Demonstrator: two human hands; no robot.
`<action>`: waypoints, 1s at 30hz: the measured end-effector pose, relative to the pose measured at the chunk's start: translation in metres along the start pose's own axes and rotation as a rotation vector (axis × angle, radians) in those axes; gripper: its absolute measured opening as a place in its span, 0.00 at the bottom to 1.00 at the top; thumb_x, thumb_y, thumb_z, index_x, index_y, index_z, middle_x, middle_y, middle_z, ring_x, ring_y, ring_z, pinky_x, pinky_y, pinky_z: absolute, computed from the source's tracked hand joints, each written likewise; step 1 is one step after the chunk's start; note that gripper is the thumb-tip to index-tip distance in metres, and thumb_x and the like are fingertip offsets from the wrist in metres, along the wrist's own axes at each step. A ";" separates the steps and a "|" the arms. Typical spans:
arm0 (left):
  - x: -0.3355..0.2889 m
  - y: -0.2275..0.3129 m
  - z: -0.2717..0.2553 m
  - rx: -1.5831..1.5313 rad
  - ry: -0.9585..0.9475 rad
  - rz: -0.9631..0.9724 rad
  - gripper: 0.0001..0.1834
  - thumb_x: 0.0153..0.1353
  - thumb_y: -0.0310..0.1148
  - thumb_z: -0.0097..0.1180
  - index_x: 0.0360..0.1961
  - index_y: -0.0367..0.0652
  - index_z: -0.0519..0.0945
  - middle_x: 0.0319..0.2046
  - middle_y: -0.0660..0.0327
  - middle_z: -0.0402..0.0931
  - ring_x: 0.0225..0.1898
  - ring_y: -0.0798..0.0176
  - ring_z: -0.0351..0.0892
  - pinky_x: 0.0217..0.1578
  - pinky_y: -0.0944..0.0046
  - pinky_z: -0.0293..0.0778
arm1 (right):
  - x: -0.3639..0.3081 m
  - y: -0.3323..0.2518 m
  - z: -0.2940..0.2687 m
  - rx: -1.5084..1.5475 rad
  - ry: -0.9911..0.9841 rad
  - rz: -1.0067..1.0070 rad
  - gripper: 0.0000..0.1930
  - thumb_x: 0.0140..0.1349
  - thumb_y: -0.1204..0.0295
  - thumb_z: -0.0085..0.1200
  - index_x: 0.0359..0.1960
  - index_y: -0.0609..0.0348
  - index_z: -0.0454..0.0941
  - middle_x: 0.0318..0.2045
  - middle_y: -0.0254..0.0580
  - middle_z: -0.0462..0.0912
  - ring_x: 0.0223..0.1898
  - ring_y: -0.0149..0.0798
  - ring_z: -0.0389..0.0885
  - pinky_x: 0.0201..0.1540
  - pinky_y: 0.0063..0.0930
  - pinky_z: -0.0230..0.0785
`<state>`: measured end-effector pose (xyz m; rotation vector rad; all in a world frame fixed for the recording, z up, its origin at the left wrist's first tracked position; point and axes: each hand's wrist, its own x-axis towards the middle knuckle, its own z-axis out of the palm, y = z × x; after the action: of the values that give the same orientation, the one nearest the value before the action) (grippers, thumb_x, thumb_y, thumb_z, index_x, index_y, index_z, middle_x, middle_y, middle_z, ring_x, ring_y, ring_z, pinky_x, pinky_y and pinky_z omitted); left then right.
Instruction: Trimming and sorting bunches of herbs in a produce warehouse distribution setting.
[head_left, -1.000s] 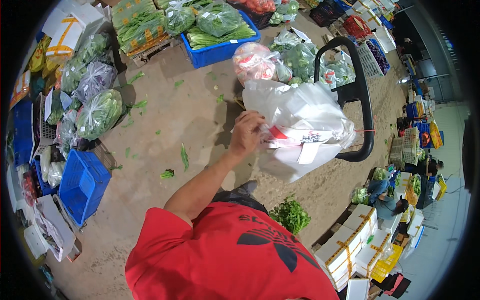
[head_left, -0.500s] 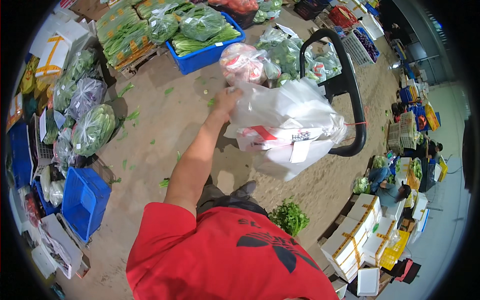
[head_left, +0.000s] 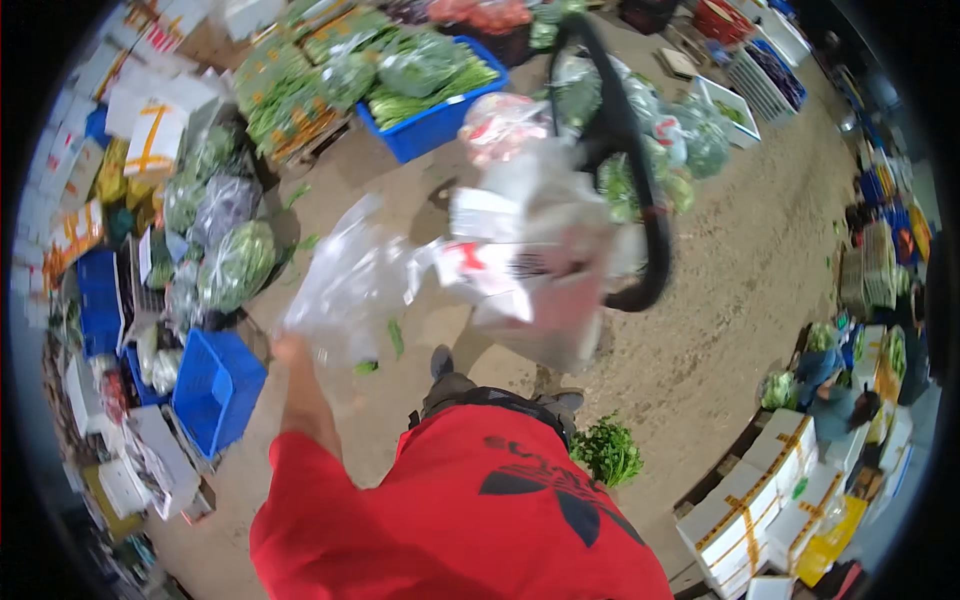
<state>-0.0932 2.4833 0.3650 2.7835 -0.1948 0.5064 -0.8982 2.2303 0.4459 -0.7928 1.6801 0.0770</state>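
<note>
My left hand (head_left: 292, 352) is out to the left, closed on the edge of a clear plastic bag (head_left: 350, 275). The bag is stretched out and blurred by motion. Its right end reaches a bundle of white plastic bags (head_left: 545, 270) with red and dark print; whether the two are still joined I cannot tell. That bundle hangs at the black handle (head_left: 655, 235) of a cart, in front of me. My right hand is out of the picture.
Bagged vegetables (head_left: 235, 265) and a blue crate (head_left: 215, 390) line the left. Ahead stands a blue tub (head_left: 430, 135) of greens. Leafy greens (head_left: 608, 450) lie on the floor by my feet. White foam boxes (head_left: 765, 480) and a seated person (head_left: 835, 410) are at the right.
My left hand has swung left and down, drawing a clear bag away from the bundle. The bundle and cart handle appear further left, and my view has shifted.
</note>
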 end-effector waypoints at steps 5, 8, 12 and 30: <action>-0.193 0.042 -0.106 0.114 -0.377 -0.390 0.23 0.73 0.44 0.49 0.51 0.30 0.78 0.40 0.42 0.83 0.43 0.40 0.83 0.44 0.47 0.78 | 0.083 0.006 -0.105 0.380 0.073 -0.005 0.05 0.51 0.73 0.60 0.25 0.62 0.80 0.20 0.37 0.78 0.20 0.35 0.76 0.25 0.33 0.70; -0.310 0.113 -0.113 0.353 -0.641 0.016 0.25 0.74 0.43 0.47 0.56 0.29 0.74 0.52 0.38 0.78 0.50 0.46 0.81 0.46 0.53 0.79 | 0.133 -0.033 -0.184 0.298 0.085 -0.044 0.07 0.56 0.71 0.60 0.28 0.63 0.81 0.22 0.42 0.82 0.20 0.40 0.81 0.24 0.37 0.75; -0.385 0.224 -0.109 0.362 -1.606 0.494 0.16 0.68 0.40 0.51 0.45 0.38 0.82 0.37 0.42 0.84 0.41 0.43 0.85 0.43 0.47 0.80 | 0.159 -0.108 -0.292 0.261 0.163 -0.210 0.05 0.54 0.74 0.59 0.29 0.63 0.79 0.21 0.41 0.80 0.20 0.39 0.81 0.23 0.35 0.74; -0.404 1.027 0.184 -0.168 -1.041 0.840 0.28 0.69 0.48 0.48 0.38 0.28 0.82 0.42 0.33 0.80 0.47 0.31 0.79 0.50 0.41 0.73 | 0.310 -0.245 -0.590 0.362 0.215 0.090 0.10 0.52 0.68 0.64 0.21 0.61 0.79 0.17 0.37 0.73 0.18 0.37 0.70 0.21 0.39 0.61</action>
<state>-0.5994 1.4866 0.3333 2.3881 -1.5363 -0.8182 -1.2803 1.6321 0.4249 -0.4647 1.8622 -0.2526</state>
